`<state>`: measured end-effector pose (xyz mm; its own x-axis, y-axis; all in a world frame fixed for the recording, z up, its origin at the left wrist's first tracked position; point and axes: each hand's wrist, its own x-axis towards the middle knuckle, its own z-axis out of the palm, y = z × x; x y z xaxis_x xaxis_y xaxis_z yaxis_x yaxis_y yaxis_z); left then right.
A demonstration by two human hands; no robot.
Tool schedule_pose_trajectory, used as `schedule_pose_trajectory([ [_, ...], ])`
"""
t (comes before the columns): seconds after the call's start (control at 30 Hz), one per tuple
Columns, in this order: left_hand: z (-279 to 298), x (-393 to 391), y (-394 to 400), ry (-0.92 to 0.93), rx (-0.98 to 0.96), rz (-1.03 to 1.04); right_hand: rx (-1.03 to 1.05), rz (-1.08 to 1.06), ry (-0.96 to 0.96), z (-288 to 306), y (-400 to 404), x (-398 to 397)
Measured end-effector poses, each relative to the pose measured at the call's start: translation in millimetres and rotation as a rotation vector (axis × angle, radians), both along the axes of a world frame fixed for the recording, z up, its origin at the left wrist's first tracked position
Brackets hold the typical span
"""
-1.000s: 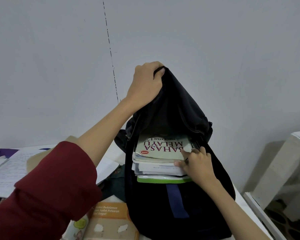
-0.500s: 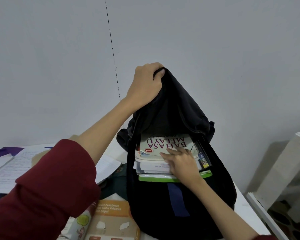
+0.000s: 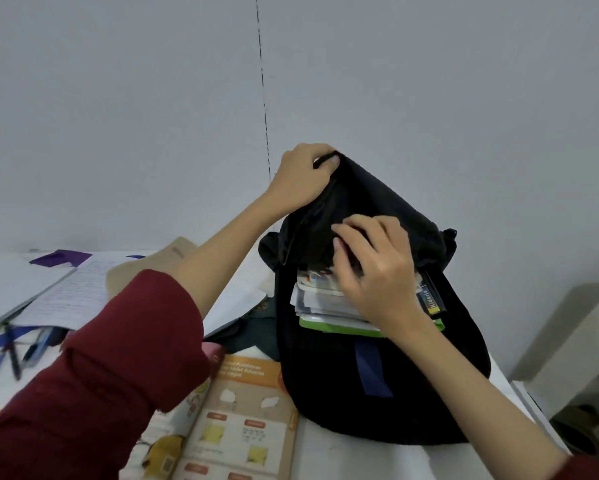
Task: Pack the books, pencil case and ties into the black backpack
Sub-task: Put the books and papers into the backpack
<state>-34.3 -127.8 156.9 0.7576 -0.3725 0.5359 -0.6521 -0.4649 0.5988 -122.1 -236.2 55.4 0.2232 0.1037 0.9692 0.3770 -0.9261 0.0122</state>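
A black backpack [image 3: 377, 393] of soft, matte fabric is standing upright on a white table [image 3: 343, 459], its top pulled up into a limp peak and its main opening gaping toward the camera. Inside that opening a stack of books [image 3: 322, 301] is lying flat, showing thin white page edges, one glossy printed cover on top and a bright green cover edge at the bottom; a dark spine with a small colourful label is sitting upright at the right end of the stack. A flat blue strip [image 3: 372, 370] is running down the bag's front panel. The left hand [image 3: 303, 181] is reaching up from a rolled maroon sleeve [image 3: 94, 382], its fingers curling tightly round the fabric at the bag's peak and holding it raised. The right hand [image 3: 377, 268] is hovering palm-down over the top of the stack, its fingers bending and pinching the dark edge of the bag's opening just above the books. To the left of the bag, an open workbook [image 3: 235, 420] with orange headings and yellow squares is lying on the table, touching the bag's base. Further left, lined handwritten sheets [image 3: 66, 292], a tan cardboard piece [image 3: 145, 275], several blue pens [image 3: 17, 351] and a dark green cloth [image 3: 256, 334] are lying loosely overlapped.
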Motion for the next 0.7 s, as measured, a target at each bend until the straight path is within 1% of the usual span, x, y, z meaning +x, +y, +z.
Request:
schedule_pose_trajectory([
  [0.07, -16, -11, 31, 0.274, 0.057, -0.115, -0.015, -0.036, 0.01, 7, 9, 2],
  [0.13, -37, -23, 66, 0.522, 0.14, -0.193, -0.041, -0.074, 0.109, 0, 18, 7],
  [0.17, -51, -28, 89, 0.603, 0.191, -0.189, -0.053, -0.075, 0.188, -6, 28, 10],
  [0.23, -80, -35, 129, 0.732, 0.211, -0.139, -0.07, -0.083, 0.409, -16, 45, 12],
  [0.33, -120, -40, 194, 0.826, 0.07, 0.045, -0.166, -0.046, 0.833, -29, 84, 19],
  [0.4, -140, -42, 239, 0.859, -0.077, 0.203, -0.251, 0.007, 0.997, -37, 115, 26],
  [0.47, -154, -40, 275, 0.869, -0.237, 0.336, -0.276, 0.077, 1.148, -44, 150, 37],
  [0.53, -164, -32, 304, 0.895, -0.4, 0.416, -0.28, 0.089, 1.266, -52, 183, 51],
  [0.6, -169, -18, 330, 0.935, -0.533, 0.46, -0.287, 0.04, 1.322, -64, 212, 70],
  [0.7, -177, 11, 347, 0.993, -0.575, 0.463, -0.186, -0.003, 1.409, -82, 230, 91],
])
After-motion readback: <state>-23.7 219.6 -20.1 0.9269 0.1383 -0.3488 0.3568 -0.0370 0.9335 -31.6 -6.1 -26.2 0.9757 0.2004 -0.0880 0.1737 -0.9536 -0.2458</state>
